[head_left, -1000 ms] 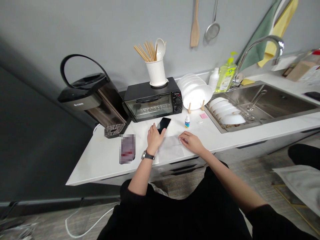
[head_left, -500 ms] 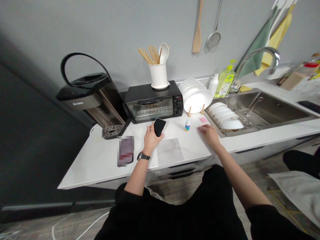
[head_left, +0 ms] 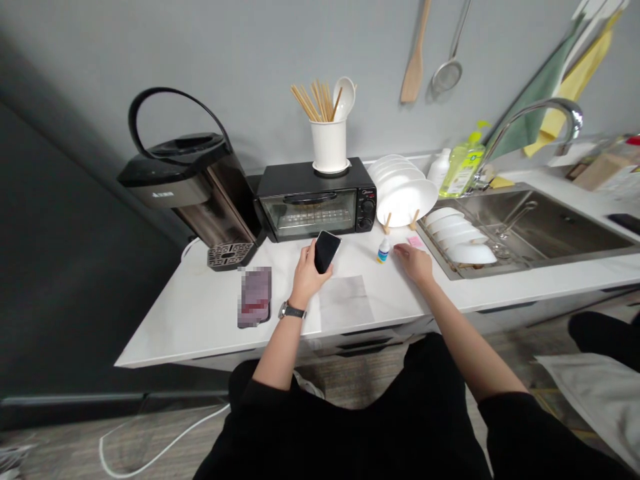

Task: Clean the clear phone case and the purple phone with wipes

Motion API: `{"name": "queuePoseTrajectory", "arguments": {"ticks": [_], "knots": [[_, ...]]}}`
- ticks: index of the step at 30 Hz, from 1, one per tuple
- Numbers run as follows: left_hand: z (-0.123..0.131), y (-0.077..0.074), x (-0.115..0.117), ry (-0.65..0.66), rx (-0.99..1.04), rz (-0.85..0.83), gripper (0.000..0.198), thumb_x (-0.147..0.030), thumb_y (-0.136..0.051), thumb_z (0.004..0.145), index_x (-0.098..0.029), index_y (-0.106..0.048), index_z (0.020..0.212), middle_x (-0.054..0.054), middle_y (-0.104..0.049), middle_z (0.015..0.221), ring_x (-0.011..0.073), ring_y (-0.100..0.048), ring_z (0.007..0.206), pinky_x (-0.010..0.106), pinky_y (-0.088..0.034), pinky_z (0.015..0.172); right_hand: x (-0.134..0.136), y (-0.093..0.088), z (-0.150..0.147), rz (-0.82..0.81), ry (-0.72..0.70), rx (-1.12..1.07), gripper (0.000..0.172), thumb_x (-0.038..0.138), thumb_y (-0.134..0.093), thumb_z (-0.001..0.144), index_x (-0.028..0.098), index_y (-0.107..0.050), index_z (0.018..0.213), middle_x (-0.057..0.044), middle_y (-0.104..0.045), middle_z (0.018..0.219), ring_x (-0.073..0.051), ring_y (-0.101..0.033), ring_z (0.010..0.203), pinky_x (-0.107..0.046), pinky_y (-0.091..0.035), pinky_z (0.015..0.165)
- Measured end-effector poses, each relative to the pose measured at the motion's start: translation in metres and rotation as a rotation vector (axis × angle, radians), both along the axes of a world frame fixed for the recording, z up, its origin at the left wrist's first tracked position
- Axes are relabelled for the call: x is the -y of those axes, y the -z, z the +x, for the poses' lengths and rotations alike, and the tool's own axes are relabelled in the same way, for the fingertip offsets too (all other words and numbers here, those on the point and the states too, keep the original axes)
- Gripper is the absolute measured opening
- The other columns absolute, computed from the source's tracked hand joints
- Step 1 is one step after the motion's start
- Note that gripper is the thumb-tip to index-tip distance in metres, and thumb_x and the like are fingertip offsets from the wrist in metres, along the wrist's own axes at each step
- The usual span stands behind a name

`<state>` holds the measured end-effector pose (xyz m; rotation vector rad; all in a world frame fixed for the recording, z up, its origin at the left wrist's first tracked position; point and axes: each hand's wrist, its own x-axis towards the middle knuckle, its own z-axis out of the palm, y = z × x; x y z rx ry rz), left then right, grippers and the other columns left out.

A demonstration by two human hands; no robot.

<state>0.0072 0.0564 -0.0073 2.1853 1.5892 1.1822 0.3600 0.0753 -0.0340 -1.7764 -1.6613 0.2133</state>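
Observation:
My left hand (head_left: 310, 273) is closed around a black-screened smartphone (head_left: 327, 252), holding it just above the white counter in front of the toaster oven. With fingers loosely bent and apart from one another, my right hand (head_left: 415, 262) rests low over the counter and grips nothing I can see. Its fingertips are just right of a small white dropper bottle (head_left: 383, 251) with a blue and yellow label, which leans a little. A pink sticky note (head_left: 415, 241) lies just behind that hand. Between my arms, a greyish sheet (head_left: 346, 300) lies flat near the counter's edge.
Left of my arm lies a second phone-shaped item (head_left: 256, 297), blurred out. A water dispenser (head_left: 200, 193) and a black toaster oven (head_left: 313, 210) stand behind. Racked plates (head_left: 407, 200), a soap bottle (head_left: 463, 167) and a sink (head_left: 560, 230) with bowls (head_left: 470, 252) are rightward.
My right hand has moved left, closer to the small bottle, which now leans slightly. The left hand keeps its hold on the smartphone. The whole view has shifted slightly.

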Motion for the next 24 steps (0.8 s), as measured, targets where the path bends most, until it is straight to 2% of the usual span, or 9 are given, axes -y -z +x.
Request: {"name": "queuePoseTrajectory", "arguments": {"ticks": [3,6,7,8,10,13,15,19,24], "knots": [[0.001,-0.004,0.004,-0.022,-0.026,-0.003,0.088,-0.036,-0.071,0.085,-0.022,-0.029,0.162,0.015,-0.053,0.138,0.0326,-0.062,0.125,0.045,-0.053,0.105,0.014,-0.008,-0.003,0.058,0.042,0.008,0.041,0.045,-0.055,0.097,0.02,-0.074,0.123,-0.014,-0.08,0.113,-0.032,-0.074,0.1,-0.046,-0.055,0.091],[0.003,-0.011,0.009,-0.061,-0.104,0.008,0.089,-0.033,-0.072,0.084,-0.024,-0.029,0.161,0.013,-0.056,0.133,0.033,-0.065,0.117,0.044,-0.056,0.098,0.037,-0.022,-0.022,0.309,0.087,-0.061,0.041,0.042,-0.044,0.104,0.02,-0.074,0.118,-0.016,-0.076,0.121,-0.032,-0.07,0.11,-0.049,-0.054,0.099],[0.004,-0.013,0.01,-0.059,-0.129,0.021,0.089,-0.034,-0.073,0.084,-0.024,-0.03,0.16,0.013,-0.058,0.131,0.033,-0.066,0.115,0.043,-0.056,0.097,0.045,-0.028,-0.034,0.388,0.058,-0.092,0.04,0.041,-0.041,0.105,0.021,-0.074,0.114,-0.016,-0.076,0.117,-0.032,-0.069,0.111,-0.049,-0.054,0.099],[0.005,-0.015,0.012,-0.048,-0.153,0.036,0.087,-0.036,-0.074,0.084,-0.025,-0.032,0.159,0.012,-0.059,0.129,0.0329,-0.066,0.114,0.043,-0.055,0.096,0.052,-0.034,-0.048,0.408,-0.042,-0.106,0.039,0.041,-0.042,0.105,0.022,-0.075,0.112,-0.015,-0.076,0.113,-0.031,-0.069,0.109,-0.048,-0.055,0.098],[0.006,-0.019,0.014,-0.006,-0.208,0.067,0.084,-0.044,-0.076,0.084,-0.024,-0.037,0.156,0.012,-0.06,0.126,0.0326,-0.065,0.113,0.042,-0.054,0.096,0.058,-0.047,-0.08,0.365,-0.284,-0.167,0.035,0.042,-0.045,0.105,0.024,-0.074,0.112,-0.013,-0.076,0.111,-0.029,-0.07,0.106,-0.046,-0.057,0.096],[0.007,-0.022,0.016,0.061,-0.317,0.105,0.081,-0.053,-0.076,0.086,-0.025,-0.042,0.154,0.012,-0.062,0.125,0.0318,-0.064,0.112,0.042,-0.05,0.096,0.044,-0.062,-0.125,0.249,-0.427,-0.433,0.045,0.053,-0.053,0.101,0.024,-0.066,0.135,-0.011,-0.073,0.129,-0.027,-0.07,0.112,-0.044,-0.057,0.098],[0.007,-0.022,0.015,0.088,-0.399,0.139,0.078,-0.052,-0.075,0.087,-0.025,-0.044,0.154,0.012,-0.063,0.125,0.0311,-0.063,0.113,0.042,-0.047,0.094,0.025,-0.065,-0.146,0.131,-0.499,-0.586,0.051,0.06,-0.054,0.099,0.023,-0.07,0.13,-0.009,-0.076,0.124,-0.026,-0.07,0.11,-0.042,-0.055,0.098],[0.006,-0.019,0.012,0.084,-0.533,0.185,0.073,-0.049,-0.072,0.091,-0.023,-0.046,0.155,0.013,-0.066,0.123,0.0306,-0.062,0.11,0.043,-0.042,0.09,-0.004,-0.053,-0.164,-0.003,-0.472,-0.8,0.057,0.074,-0.061,0.087,0.021,-0.08,0.092,-0.006,-0.079,0.094,-0.025,-0.071,0.093,-0.037,-0.052,0.093],[0.005,-0.016,0.01,0.114,-0.586,0.187,0.081,-0.049,-0.074,0.09,-0.024,-0.041,0.16,0.013,-0.066,0.123,0.0308,-0.062,0.109,0.043,-0.039,0.09,-0.006,-0.037,-0.168,-0.058,-0.402,-0.973,0.06,0.078,-0.061,0.085,0.021,-0.08,0.084,-0.005,-0.079,0.085,-0.023,-0.071,0.085,-0.036,-0.051,0.088]]}}
